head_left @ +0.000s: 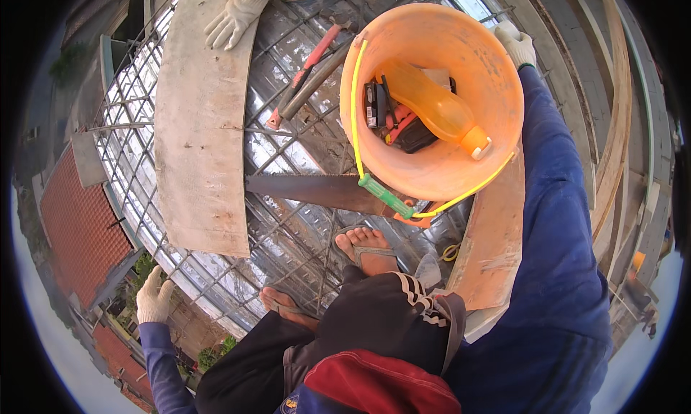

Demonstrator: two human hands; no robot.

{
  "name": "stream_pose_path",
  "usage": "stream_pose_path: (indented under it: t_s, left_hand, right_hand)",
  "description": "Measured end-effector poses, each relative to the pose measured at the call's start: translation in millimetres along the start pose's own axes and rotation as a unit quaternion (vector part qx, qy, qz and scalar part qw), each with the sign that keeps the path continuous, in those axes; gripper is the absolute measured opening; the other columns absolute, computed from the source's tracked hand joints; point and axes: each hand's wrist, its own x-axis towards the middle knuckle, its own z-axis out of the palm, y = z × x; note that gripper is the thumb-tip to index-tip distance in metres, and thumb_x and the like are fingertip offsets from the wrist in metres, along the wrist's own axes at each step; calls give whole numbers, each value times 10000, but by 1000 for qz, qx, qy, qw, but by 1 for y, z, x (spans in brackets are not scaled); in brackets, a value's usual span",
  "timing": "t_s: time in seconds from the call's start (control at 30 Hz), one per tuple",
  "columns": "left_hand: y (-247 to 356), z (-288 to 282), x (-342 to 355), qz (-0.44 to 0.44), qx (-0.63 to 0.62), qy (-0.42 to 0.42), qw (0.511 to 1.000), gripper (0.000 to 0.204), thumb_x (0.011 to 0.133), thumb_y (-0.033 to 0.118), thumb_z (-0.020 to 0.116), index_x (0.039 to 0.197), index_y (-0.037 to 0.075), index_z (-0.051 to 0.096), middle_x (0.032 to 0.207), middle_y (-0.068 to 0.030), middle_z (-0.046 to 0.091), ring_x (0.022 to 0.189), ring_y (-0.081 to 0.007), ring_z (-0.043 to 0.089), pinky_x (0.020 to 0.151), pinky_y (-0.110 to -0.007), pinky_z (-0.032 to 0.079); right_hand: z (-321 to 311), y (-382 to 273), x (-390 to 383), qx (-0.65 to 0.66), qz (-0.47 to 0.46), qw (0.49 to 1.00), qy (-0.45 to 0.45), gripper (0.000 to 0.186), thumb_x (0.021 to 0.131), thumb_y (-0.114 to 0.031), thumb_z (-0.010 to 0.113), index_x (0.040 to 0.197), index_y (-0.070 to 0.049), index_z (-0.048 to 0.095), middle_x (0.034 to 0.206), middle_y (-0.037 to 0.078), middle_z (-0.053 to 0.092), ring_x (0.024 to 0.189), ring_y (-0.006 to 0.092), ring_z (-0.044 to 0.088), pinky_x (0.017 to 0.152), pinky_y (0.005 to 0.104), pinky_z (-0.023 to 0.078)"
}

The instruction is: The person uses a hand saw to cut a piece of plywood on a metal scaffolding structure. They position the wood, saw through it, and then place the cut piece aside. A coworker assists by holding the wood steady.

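A: Where's the bucket (pixel 432 97)?

B: Up by the right hand (pixel 515 43), gloved, at its far rim; whether it grips, I can't tell.

A: What's inside?

B: An orange bottle (pixel 437 108), long axis slanting, cap toward lower right, over dark tools.

A: The left hand (pixel 153 297)?

B: Gloved, fingers spread wide, holding nothing, well apart beyond the mesh (pixel 288 148). A saw (pixel 317 191) lies under the bucket.

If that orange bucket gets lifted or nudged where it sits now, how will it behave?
The orange bucket probably weighs a fair bit: a capped orange bottle and dark tools lie inside. That load sits loose, so it may shift. Its yellow bail handle hangs slack, so it would likely swing. The right hand is at its rim.
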Motion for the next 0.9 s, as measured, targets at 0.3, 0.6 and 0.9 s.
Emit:
stream_pose_path:
  t_s: [0.3,0.6,0.9]
  left_hand:
    - [50,-24,-9,-5,36,-39,999,661,955,244,738,1555,15,584,1448,-243,696,1122,-334,769,1031,-424,577]
    - [146,-34,7,70,74,-66,993,639,920,195,771,1517,26,617,1416,-237,703,1236,-394,718,1054,-442,562]
    - [107,12,24,90,1,-53,994,613,940,167,765,1513,5,618,1454,-247,686,1337,-381,680,1112,-437,544]
  right_hand:
    - [-83,-104,-128,-30,-331,934,130,598,992,-550,711,1366,-83,736,1217,149,779,1171,315,737,1033,431,557]
    - [50,-159,-238,-300,-487,789,-224,366,900,-456,763,930,-101,844,891,159,781,878,374,759,808,534,602]
    - [-6,-159,-218,-183,-415,821,-347,306,1043,-334,673,1185,-82,776,990,141,781,963,288,765,866,478,599]
